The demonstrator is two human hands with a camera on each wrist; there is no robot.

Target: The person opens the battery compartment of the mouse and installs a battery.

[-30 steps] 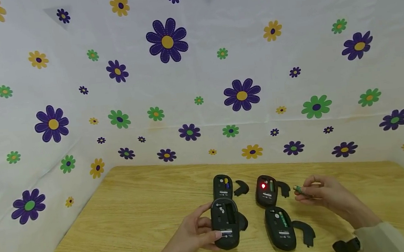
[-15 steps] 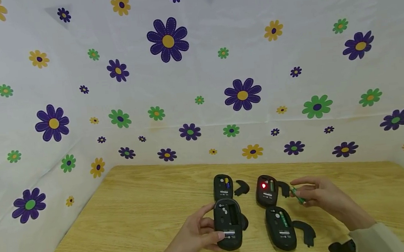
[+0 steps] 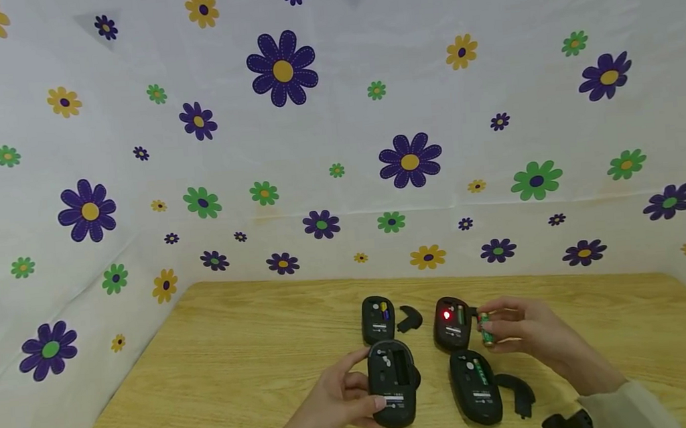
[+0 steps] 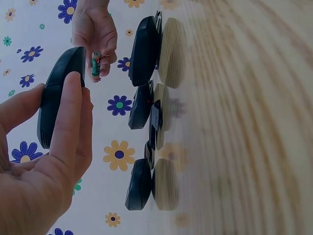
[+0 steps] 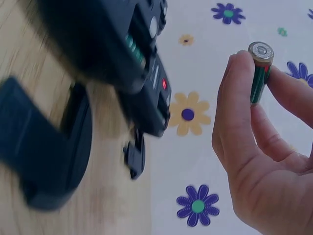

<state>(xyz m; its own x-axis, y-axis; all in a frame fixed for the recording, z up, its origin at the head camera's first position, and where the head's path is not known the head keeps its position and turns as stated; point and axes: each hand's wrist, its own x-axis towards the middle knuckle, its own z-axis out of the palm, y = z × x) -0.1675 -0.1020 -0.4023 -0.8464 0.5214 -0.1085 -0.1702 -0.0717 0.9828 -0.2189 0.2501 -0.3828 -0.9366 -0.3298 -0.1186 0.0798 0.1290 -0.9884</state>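
My left hand (image 3: pixel 339 396) grips a black computer mouse (image 3: pixel 391 385) by its side, underside up, its long battery slot bare and dark. In the left wrist view the mouse (image 4: pixel 61 98) is held above the table between thumb and fingers. My right hand (image 3: pixel 533 326) pinches a green battery (image 3: pixel 486 329) with thumb and fingertips, near the far-right mouse. The right wrist view shows the flat silver end of this battery (image 5: pixel 260 51) facing the camera. Behind the held mouse, a dark cover piece (image 3: pixel 417 377) shows only at its edge.
Upturned mice lie on the wooden table (image 3: pixel 239 356): one with a yellow-blue battery (image 3: pixel 378 322), one with a glowing red light (image 3: pixel 452 330), one with a green battery (image 3: pixel 477 398). Loose black covers (image 3: pixel 410 318) (image 3: pixel 519 391) lie beside them. A flower-print sheet (image 3: pixel 336 120) hangs behind.
My right hand has moved left with the battery, which has turned from slanted to nearly upright. My left hand has shifted slightly right and toward me with the mouse.
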